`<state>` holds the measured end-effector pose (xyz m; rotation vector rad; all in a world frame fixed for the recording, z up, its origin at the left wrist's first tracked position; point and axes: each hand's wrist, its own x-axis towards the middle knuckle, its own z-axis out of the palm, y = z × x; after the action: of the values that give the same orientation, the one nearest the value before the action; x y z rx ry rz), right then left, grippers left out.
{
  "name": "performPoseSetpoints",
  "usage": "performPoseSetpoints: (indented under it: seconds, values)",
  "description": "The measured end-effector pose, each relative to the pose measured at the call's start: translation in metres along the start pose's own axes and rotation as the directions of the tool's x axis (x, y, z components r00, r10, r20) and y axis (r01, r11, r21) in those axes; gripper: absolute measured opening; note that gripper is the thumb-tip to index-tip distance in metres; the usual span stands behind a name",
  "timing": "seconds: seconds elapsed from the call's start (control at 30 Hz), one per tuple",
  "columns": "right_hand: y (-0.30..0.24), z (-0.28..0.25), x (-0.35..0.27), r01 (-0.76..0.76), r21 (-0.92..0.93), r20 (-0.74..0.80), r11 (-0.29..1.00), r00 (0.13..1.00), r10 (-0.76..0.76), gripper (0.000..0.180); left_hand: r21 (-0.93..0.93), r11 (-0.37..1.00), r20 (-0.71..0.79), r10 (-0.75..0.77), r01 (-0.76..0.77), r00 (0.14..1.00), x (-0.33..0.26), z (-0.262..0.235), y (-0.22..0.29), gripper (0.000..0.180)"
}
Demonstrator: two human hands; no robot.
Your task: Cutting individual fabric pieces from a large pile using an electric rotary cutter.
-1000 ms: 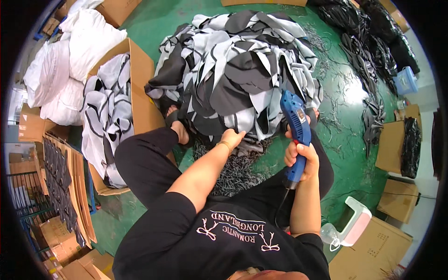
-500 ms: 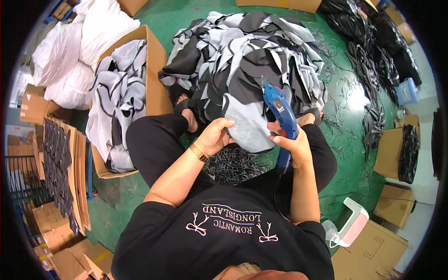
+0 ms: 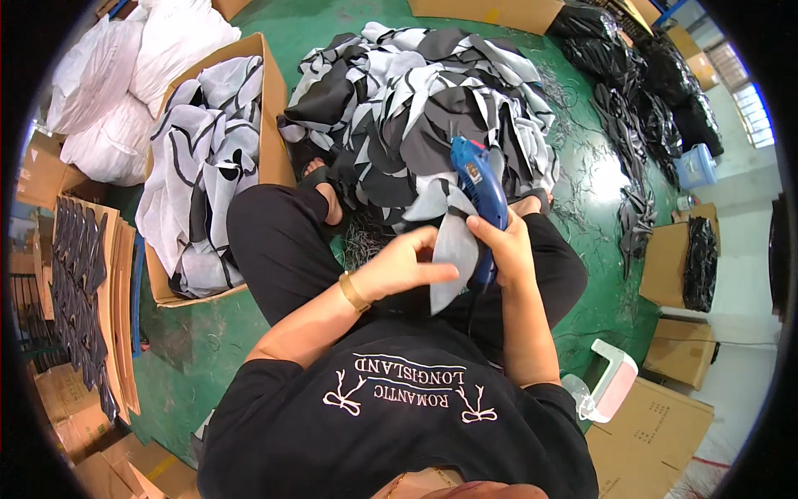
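Blue corded electric scissors [image 3: 486, 187] are in my right hand [image 3: 507, 245], its fingers wrapped round the body and the blade end pointing away from me. A grey curved fabric piece [image 3: 454, 262] hangs beside the tool, its upper part close to my right thumb. My left hand [image 3: 403, 270] is at the left edge of this piece with thumb and fingers apart; the thumb crosses in front of the fabric. Some left fingertips are hidden. Beyond both hands lies a large heap of grey and black fabric pieces [image 3: 432, 108] on the floor, between my feet.
A cardboard box [image 3: 274, 125] full of similar fabric stands at my left, below white sacks [image 3: 108, 83]. Black plastic bags [image 3: 665, 91] line the far right. Thin trimmings [image 3: 366, 241] litter the green floor. A white and pink appliance [image 3: 611, 382] stands near my right elbow.
The electric scissors have come nearer and slightly left. The fabric piece has turned to hang narrow and upright beside them. My left hand has moved right and nearer, its pinch on the fabric opened.
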<state>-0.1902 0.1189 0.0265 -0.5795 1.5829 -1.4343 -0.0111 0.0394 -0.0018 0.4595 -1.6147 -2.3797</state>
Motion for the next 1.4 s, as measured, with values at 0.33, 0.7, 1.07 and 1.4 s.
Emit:
performPoseSetpoints:
  seconds: [0.33,0.7,1.07,1.4]
  values:
    - [-0.002,0.013,-0.011,0.043,-0.141,0.076,0.989,0.997,-0.032,0.045,-0.527,0.844,-0.196,-0.006,-0.1,0.981,-0.012,-0.029,0.008,0.037]
    - [0.0,0.029,-0.02,0.103,-0.424,0.117,0.9,0.991,-0.058,0.042,-0.53,0.833,-0.342,-0.04,-0.157,0.939,-0.013,-0.01,0.001,0.026]
    - [-0.018,-0.005,-0.054,-0.078,-0.127,0.155,0.989,0.983,0.098,0.038,-0.478,0.855,-0.506,-0.081,-0.201,0.859,-0.014,-0.03,0.006,0.025]
    - [0.007,-0.008,-0.084,-0.204,-0.244,0.162,0.948,0.955,0.248,0.035,-0.497,0.816,-0.583,-0.063,-0.295,0.81,-0.01,-0.026,0.005,0.02]
